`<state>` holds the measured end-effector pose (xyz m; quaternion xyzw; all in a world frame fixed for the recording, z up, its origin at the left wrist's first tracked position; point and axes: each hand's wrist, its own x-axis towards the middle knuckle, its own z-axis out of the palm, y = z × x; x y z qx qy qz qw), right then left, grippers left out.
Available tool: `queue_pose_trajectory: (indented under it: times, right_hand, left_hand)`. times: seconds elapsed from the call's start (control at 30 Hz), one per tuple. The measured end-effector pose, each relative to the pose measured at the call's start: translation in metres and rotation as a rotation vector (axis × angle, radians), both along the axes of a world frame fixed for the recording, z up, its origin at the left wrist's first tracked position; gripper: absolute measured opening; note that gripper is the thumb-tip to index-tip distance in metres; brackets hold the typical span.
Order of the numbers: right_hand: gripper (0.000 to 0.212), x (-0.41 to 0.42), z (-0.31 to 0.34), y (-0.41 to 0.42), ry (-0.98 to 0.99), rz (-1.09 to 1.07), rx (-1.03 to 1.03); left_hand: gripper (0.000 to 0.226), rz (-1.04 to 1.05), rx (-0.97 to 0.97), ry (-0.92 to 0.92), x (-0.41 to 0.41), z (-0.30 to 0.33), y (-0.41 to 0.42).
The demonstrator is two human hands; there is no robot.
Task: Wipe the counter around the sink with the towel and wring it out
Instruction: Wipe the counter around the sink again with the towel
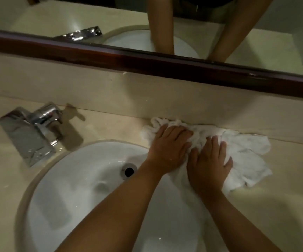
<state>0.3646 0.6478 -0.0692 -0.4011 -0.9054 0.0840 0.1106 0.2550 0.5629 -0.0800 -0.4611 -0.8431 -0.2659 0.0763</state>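
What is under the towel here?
The towel lies on the counter right of the sink, one edge over the rim. Left hand and right hand press on top. The surface beneath is covered.

A bathroom: a round white ceramic sink (85,179) is sunk into a beige stone counter (110,128), a chrome block-shaped faucet (30,131) stands at its far left, and a dark wood-framed mirror (165,24) spans the far wall.
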Motion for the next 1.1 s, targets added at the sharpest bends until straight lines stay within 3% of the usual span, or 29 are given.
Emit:
queue_pose_trajectory:
  times: [0.27,0.5,0.7,0.83,1.0,1.1]
  right_hand:
    - [0.049,-0.081,-0.008,-0.080,-0.040,0.184,0.111]
    - [0.054,-0.123,-0.003,-0.134,-0.059,0.372,-0.005]
    - [0.041,-0.095,0.005,-0.077,0.017,0.537,-0.079]
    - [0.035,-0.047,0.007,-0.002,0.036,0.548,-0.090]
    - [0.053,0.012,0.026,0.075,-0.190,0.478,-0.252]
    - [0.055,0.050,0.024,0.094,-0.219,0.441,-0.297]
  left_hand:
    - [0.032,0.134,0.009,-0.013,-0.065,0.012,-0.101]
    - [0.041,0.439,-0.210,-0.010,-0.097,0.006,-0.169]
    - [0.051,0.455,-0.298,-0.179,-0.063,0.027,-0.124]
    - [0.053,0.389,-0.305,-0.176,-0.021,0.028,-0.056]
    - [0.041,0.385,-0.388,-0.221,0.043,0.031,0.024]
    - [0.041,0.362,-0.399,-0.230,0.083,0.030,0.046]
